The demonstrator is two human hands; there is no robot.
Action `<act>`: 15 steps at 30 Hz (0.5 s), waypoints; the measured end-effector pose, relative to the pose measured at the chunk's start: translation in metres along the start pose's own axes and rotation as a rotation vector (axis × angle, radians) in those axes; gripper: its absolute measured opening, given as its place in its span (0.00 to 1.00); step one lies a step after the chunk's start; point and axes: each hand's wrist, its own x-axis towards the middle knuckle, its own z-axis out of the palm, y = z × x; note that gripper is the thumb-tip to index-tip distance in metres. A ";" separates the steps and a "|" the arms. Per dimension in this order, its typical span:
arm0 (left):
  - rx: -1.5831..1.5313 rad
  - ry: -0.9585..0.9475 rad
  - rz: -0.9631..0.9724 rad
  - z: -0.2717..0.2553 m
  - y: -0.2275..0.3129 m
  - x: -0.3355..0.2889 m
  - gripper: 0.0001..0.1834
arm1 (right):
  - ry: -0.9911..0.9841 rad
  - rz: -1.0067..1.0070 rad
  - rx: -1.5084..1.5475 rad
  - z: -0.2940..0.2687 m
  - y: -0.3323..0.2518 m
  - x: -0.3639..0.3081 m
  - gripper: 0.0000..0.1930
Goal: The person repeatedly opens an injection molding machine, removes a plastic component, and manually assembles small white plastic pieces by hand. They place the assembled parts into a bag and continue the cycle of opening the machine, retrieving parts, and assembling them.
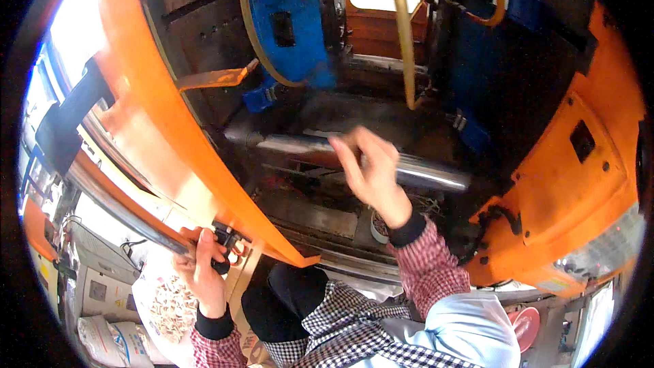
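The shiny metal bar lies inside the machine, just behind the blurred, curled fingers of my right hand; whether they grip anything, I cannot tell. My left fingers look clamped around the lower end of a rail on the orange door. I judge the work partway: access is open, shutting the door remains undone.

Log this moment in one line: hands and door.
left hand: gripping door rail; right hand: blurred, by metal bar, contact unclear; orange door: open
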 end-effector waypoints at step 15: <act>-0.139 -0.441 -0.055 0.049 0.033 -0.069 0.03 | -0.350 -0.478 0.259 -0.146 -0.105 -0.135 0.05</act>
